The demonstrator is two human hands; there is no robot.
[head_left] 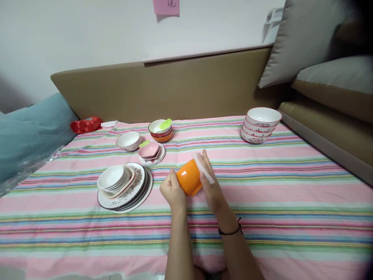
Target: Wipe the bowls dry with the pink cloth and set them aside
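Observation:
Above the striped cloth (291,186), my left hand (174,191) grips a shiny orange bowl (189,178), which is tilted on its side. My right hand (212,192) is on the bowl's right side, its fingers extended and blurred, with a white wipe or tissue (205,170) held against the bowl. The hand covers part of the wipe. To the left of my left hand is a pile of plates (147,194) with a stack of small white bowls (111,177) on it.
Farther back are a white bowl (128,140), a pink dish (149,150) on small plates, and stacked bowls (161,136) with a green piece inside. Several white red-rimmed bowls (258,134) are stacked at right. A red bundle (86,125) lies by the blue cushion (35,132).

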